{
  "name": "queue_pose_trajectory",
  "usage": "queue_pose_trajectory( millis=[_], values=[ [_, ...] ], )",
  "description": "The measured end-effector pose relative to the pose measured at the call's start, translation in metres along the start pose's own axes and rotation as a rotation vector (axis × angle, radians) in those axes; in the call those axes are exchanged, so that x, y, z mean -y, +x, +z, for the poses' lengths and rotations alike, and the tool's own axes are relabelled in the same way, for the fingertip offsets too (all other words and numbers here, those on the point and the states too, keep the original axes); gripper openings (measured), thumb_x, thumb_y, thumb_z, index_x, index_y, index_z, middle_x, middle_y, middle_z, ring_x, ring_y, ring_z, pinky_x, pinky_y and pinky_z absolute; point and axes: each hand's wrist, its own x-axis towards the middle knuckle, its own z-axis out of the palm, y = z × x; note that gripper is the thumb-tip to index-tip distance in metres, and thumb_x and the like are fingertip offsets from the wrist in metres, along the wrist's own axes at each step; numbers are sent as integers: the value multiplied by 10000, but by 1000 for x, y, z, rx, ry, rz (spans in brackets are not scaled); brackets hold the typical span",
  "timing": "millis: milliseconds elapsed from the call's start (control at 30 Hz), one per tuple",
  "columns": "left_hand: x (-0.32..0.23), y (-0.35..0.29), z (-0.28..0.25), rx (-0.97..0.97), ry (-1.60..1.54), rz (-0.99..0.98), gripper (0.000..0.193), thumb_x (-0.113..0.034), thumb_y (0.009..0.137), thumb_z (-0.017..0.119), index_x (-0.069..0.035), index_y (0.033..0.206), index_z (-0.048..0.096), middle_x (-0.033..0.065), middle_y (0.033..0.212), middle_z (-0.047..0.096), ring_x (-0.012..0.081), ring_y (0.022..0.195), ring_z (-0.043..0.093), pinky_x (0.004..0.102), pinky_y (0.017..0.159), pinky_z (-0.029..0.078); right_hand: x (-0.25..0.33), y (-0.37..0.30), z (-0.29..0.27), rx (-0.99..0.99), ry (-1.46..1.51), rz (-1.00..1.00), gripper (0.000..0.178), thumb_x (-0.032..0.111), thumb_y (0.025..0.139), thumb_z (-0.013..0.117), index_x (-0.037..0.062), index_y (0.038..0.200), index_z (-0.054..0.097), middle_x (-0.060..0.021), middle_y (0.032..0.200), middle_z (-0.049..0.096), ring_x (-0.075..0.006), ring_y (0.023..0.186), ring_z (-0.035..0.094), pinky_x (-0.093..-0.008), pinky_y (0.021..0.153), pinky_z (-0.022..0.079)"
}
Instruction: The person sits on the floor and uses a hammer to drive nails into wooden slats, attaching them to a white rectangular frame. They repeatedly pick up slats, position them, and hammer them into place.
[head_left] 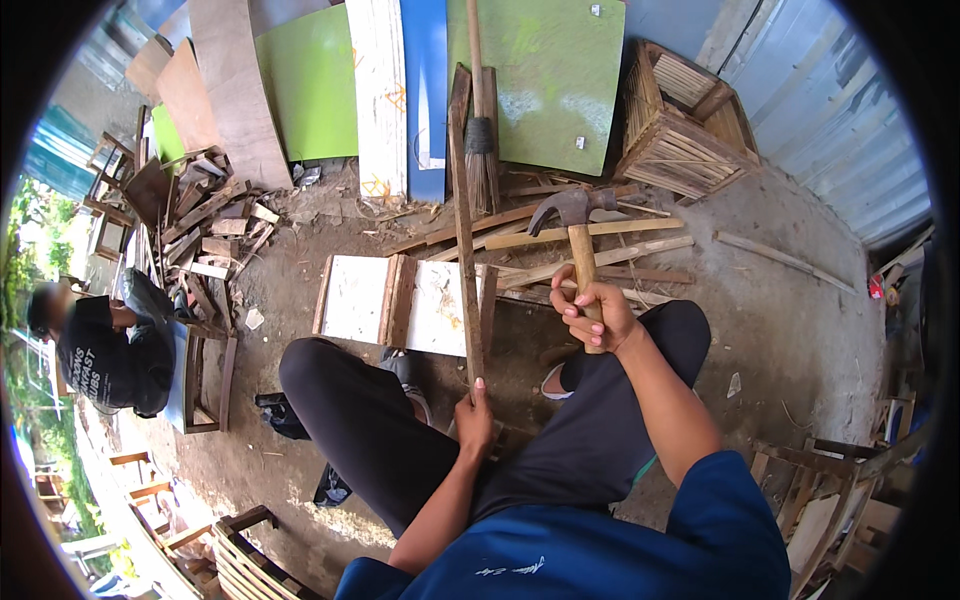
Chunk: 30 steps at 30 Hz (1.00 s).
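My right hand (602, 314) is wrapped round the wooden handle of a claw hammer (581, 250). The hammer stands upright with its dark metal head at the top, raised over my right knee. In my left hand (475, 420) is the lower end of a long, narrow wooden strip (466, 250), with the thumb lying along it. The strip points away from me and passes over a low wooden piece (352, 295) with white panels and brown crosspieces, which lies on the ground between my feet. Whether the strip touches that piece, I cannot tell.
Several loose wooden slats (600, 231) lie on the ground ahead. A broom (480, 150) leans among upright boards (560, 80); a slatted wooden crate (690, 125) stands at the far right. Scrap wood (215, 225) is heaped at the far left. Another person (110, 345) sits at the left.
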Motion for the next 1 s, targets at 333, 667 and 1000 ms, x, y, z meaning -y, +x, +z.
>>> queue_pose_trajectory(
  millis=[333,667,1000],
  values=[
    [-21,-12,-9,-196,213,301,564,-496,1019,624,61,935,665,224,706,647,306,673,660,447,668,494,-5,-12,12,-358,-849,-39,378,26,963,608,-14,1324,503,-50,787,588,-87,531,557,-251,456,491],
    [-18,4,-24,-373,284,508,418,-360,885,836,38,936,722,203,686,674,293,587,660,399,604,502,-16,-40,19,98,-602,397,632,44,983,576,-31,1575,367,-103,931,653,-76,554,584,-236,422,477],
    [-12,17,-47,-280,434,525,364,-291,784,888,10,904,722,163,641,646,210,542,612,362,560,474,2,-38,12,238,-476,572,621,65,998,558,-80,1565,350,-93,821,637,-68,466,578,-210,360,459]
  ],
)
